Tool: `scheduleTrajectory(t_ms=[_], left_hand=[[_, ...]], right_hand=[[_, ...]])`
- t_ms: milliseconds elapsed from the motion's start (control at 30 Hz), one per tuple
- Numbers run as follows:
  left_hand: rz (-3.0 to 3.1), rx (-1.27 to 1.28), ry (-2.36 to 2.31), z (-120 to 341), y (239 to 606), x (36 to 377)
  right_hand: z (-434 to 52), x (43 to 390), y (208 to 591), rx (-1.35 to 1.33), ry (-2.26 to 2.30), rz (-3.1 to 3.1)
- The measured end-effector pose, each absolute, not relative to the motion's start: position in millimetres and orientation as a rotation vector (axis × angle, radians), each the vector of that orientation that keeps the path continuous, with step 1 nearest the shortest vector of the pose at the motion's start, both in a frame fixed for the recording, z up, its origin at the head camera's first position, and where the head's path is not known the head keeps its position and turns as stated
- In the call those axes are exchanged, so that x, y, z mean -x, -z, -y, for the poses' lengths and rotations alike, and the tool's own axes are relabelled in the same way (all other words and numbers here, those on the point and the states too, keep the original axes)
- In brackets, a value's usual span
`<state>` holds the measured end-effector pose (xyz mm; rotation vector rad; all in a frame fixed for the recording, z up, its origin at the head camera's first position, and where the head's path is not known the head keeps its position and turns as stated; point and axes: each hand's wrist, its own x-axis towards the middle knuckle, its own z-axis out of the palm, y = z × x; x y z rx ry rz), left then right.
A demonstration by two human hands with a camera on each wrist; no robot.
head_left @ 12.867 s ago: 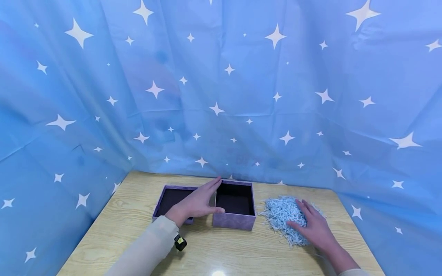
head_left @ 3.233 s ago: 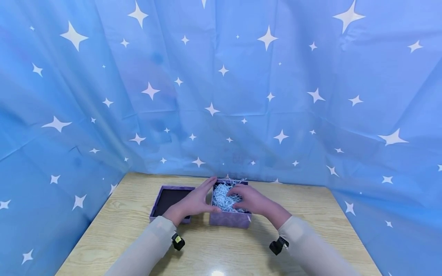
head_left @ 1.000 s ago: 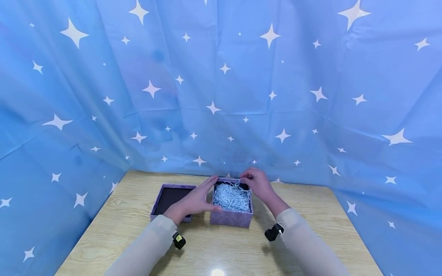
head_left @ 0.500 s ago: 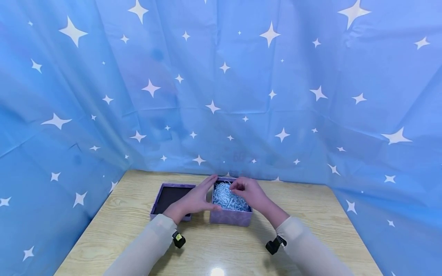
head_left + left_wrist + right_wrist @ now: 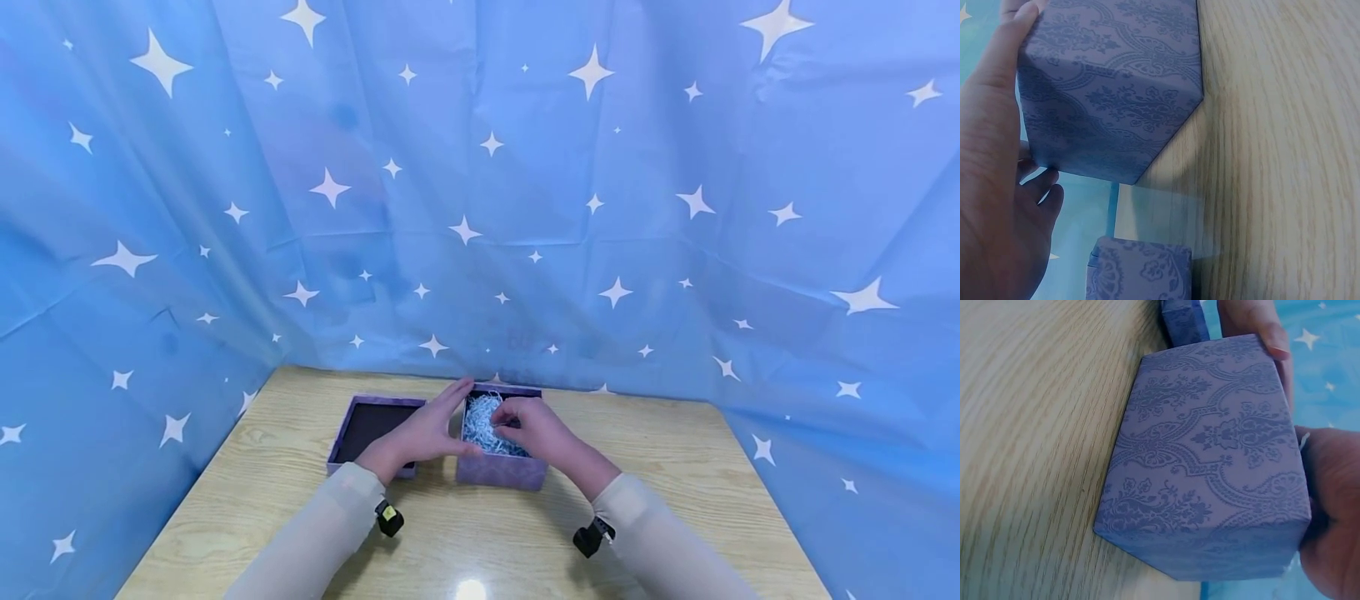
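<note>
A purple patterned box stands on the wooden table, its inside filled with pale blue shredded paper. My left hand holds the box at its left side, thumb near the front corner and fingers toward the back. In the left wrist view, several of its fingertips reach the box's far wall. My right hand is over the right part of the box, fingers bent and thumb close to them, pinching at the shredded paper. The box's wall hides those fingertips in the right wrist view.
Left of the box lies its purple lid, dark inside facing up, partly behind my left hand. A blue star-patterned curtain hangs at the table's back edge and along the sides. The wooden table reaches toward me.
Since the first frame the shredded paper has gone from the table at right into the box. Within the last second my right hand moved from the box's back right corner to its middle.
</note>
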<state>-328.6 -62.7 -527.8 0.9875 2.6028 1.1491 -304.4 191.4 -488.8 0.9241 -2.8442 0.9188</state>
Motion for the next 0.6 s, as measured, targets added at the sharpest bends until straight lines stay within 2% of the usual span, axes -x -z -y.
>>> scheduleTrajectory(t_ms=[367, 600], left_hand=[[-2.613, -1.005, -1.131, 64.2, 526.0, 331.3], [-2.615, -1.032, -1.125, 63.2, 526.9, 331.7]], right_hand=[[-199.9, 298.6, 478.2, -0.948, -0.926, 2.746], [-213.6, 295.0, 476.1, -0.844, -0.989, 2.694]])
